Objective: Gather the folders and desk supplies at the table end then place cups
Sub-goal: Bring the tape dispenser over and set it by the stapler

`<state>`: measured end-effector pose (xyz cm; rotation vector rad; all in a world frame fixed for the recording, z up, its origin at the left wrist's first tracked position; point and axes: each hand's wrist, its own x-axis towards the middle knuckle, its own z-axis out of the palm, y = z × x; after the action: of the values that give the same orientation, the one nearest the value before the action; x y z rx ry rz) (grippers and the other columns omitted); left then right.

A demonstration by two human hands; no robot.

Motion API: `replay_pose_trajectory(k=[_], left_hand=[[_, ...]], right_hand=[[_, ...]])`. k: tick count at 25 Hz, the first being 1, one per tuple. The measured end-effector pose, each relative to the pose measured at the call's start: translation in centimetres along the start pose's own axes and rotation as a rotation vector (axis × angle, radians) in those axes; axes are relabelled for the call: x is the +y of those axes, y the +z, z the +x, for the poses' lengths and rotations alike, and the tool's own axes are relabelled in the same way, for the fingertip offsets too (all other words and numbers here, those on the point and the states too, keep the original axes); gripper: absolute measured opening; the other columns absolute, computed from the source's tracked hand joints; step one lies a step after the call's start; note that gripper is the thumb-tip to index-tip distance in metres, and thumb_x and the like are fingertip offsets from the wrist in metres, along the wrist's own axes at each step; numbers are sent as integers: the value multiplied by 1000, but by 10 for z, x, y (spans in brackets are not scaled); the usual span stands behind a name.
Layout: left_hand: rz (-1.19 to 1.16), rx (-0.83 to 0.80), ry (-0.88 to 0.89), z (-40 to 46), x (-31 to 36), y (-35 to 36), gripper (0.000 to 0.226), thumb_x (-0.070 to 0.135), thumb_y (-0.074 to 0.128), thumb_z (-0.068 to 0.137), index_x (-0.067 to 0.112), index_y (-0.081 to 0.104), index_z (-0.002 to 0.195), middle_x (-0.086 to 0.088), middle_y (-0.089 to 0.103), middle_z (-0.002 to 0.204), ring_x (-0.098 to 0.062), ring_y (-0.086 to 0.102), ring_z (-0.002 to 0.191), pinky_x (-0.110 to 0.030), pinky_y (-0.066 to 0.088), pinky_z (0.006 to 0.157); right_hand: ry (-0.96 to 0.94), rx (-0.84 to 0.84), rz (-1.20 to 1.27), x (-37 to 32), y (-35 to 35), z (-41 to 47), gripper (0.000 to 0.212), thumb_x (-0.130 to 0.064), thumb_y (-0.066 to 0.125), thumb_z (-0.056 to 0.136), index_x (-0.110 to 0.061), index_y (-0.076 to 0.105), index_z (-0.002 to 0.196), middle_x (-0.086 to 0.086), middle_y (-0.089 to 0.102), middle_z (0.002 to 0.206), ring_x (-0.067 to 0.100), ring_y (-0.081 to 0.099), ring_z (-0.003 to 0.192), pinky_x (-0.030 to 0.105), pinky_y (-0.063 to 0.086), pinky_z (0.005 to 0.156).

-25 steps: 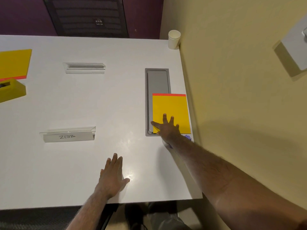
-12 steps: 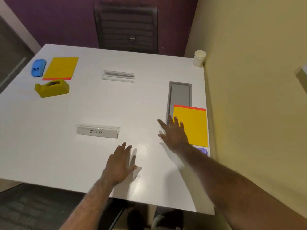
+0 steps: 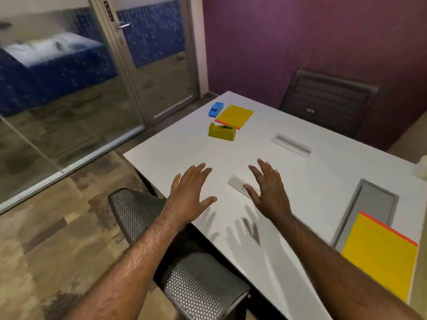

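Note:
On the white table, a yellow folder with a red edge lies at the near right, partly over a grey cable tray. A second yellow folder lies at the far left end, with a blue stapler beside it and a yellow tape dispenser in front. A white cup shows at the right edge. My left hand and my right hand hover over the table with fingers spread, holding nothing. My right hand partly covers a name plate.
A clear name plate holder lies further back. A mesh office chair stands under my arms at the table's near edge. Another dark chair stands at the far side against the purple wall. A glass door is on the left.
My right hand has left the near yellow folder and both hands have moved leftward over the name plate. My view has swung left, bringing the glass door and floor into sight.

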<state>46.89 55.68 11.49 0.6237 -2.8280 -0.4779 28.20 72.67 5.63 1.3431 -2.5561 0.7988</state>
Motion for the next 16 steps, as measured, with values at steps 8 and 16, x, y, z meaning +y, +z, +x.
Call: replay_pose_trajectory(k=[8,16], left_hand=[[-16,323,-200,-104,-142,-123,75,50,64,85,33,27,148,9,22,159,-14,12,148,-49,9,118],[32,390,-388,-222,-253,-165,74,52,64,83,34,29,146,9,26,158,-15,17,147,-49,16,116]], right_hand=[[-271,61,117,-204,44,52,50,-40,54,95,-21,43,140,7,35,155,27,34,142,52,27,116],[-453,-7,219,-357,106,64,50,-39,54,94,-17,46,138,8,40,151,26,38,136,51,34,111]])
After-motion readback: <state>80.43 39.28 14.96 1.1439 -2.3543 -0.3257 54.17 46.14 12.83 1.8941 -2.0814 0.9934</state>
